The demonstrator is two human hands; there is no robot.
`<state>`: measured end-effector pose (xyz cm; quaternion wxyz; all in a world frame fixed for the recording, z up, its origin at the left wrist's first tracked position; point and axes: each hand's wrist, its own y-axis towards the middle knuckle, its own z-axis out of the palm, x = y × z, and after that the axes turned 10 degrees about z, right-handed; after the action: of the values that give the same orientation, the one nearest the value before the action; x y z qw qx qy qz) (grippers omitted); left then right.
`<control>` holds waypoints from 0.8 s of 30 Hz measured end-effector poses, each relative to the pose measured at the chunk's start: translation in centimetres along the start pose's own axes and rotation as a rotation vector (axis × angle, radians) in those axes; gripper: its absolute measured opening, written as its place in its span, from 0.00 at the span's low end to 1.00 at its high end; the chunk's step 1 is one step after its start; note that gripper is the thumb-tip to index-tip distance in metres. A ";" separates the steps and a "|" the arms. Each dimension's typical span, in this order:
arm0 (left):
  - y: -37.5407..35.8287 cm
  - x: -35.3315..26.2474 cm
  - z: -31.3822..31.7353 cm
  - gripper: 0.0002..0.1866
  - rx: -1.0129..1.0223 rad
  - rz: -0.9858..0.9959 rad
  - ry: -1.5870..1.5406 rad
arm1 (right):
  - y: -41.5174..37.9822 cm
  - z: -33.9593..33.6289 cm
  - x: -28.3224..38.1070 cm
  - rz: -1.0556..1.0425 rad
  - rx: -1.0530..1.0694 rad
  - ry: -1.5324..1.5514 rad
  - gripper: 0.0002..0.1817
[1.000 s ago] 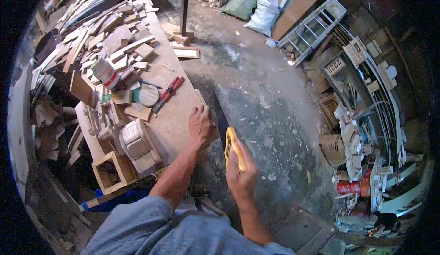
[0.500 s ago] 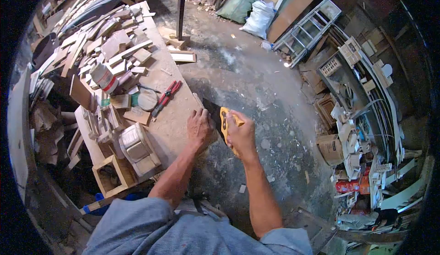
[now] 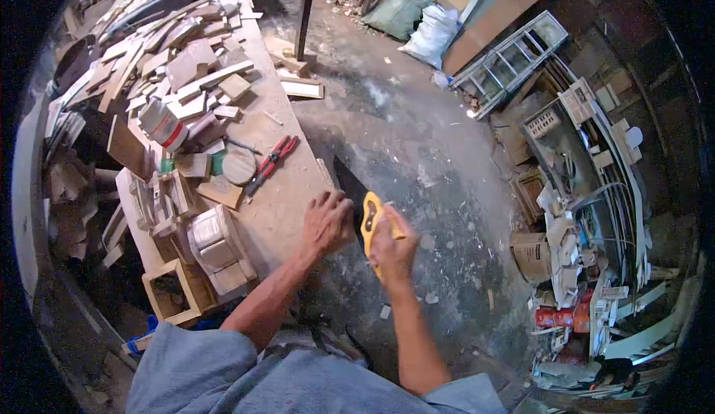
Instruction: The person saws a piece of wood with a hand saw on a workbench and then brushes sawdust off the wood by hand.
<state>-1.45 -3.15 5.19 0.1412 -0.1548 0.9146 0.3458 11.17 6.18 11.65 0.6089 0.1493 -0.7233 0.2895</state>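
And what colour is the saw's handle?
The saw's handle is yellow; the head view shows it.

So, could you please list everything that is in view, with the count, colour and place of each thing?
Saw: 1, yellow handle, dark blade, beside the bench edge
Bench: 1, pale brown, left
Cutter: 1, red and dark, on bench
Jar: 1, white with red band, tilted, among the wood
Disc: 1, pale, left of cutter
Scraps: many, pale to brown, mostly far part of bench
Box: 1, pale wood, near bench corner
Post: 1, dark, beyond bench
Sacks: 2, green and white, far floor
Carton: 1, brown, right
Left hand: 1, bare, at bench edge
Right hand: 1, bare, gripping saw
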 end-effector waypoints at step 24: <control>-0.3 1.0 0.7 0.11 -0.011 -0.259 0.077 | -2.8 2.5 -1.9 -0.377 -0.022 -0.172 0.24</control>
<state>-2.12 -3.09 4.11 0.1487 -0.2855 0.8898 0.3234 11.16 2.25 10.28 0.5899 0.2995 -0.7349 0.1488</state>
